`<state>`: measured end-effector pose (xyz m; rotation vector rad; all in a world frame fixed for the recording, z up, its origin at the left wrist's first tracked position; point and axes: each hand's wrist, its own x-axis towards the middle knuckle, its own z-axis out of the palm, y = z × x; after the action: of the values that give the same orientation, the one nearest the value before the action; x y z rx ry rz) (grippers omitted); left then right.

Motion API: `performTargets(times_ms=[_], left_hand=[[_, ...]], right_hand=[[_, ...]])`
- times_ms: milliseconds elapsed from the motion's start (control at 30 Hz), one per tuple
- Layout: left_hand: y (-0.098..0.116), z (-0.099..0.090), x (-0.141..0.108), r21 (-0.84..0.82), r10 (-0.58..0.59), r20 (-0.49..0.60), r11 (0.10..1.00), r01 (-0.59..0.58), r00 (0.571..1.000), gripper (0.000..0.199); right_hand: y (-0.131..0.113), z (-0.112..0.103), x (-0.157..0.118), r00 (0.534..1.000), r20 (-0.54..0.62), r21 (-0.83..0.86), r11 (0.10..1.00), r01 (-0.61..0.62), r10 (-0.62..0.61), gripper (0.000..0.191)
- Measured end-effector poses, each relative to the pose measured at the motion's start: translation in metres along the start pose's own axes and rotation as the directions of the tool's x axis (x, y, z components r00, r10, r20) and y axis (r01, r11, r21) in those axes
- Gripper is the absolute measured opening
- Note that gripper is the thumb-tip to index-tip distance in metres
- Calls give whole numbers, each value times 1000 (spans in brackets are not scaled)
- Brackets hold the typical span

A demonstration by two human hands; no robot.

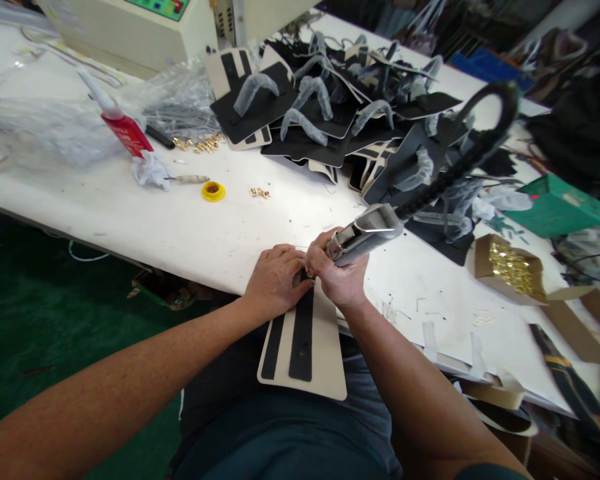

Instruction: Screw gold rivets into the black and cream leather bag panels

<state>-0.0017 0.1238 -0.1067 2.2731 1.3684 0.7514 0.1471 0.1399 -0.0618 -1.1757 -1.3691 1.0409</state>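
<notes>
A beige panel (pixel 325 347) with two black strips lies at the table's near edge and juts out over my lap. My left hand (pixel 279 280) rests on its upper part, fingers bent and pressed down on it, the thumb on the longer black strip. Wrapped round a silver power screwdriver (pixel 367 233) is my right hand (pixel 341 270), at the panel's upper end. A black coiled cord (pixel 460 147) runs from the tool to the upper right. The tool's tip is hidden by my fingers.
Black panels with plastic-wrapped handles (pixel 310 127) are heaped at the back. A red glue bottle (pixel 127 133), a yellow dish (pixel 213 191) and gold fittings (pixel 260 193) stand left of centre. Rightward are a box of gold parts (pixel 510 270), a green box (pixel 557 205) and pliers (pixel 570 380).
</notes>
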Motion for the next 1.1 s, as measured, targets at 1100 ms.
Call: performTargets(times_ms=[1100], left_hand=[[35, -39, 11, -369, -338, 319, 816, 445, 885, 42]], right_hand=[[1, -140, -20, 988, -52, -950, 298, -94, 146, 43]])
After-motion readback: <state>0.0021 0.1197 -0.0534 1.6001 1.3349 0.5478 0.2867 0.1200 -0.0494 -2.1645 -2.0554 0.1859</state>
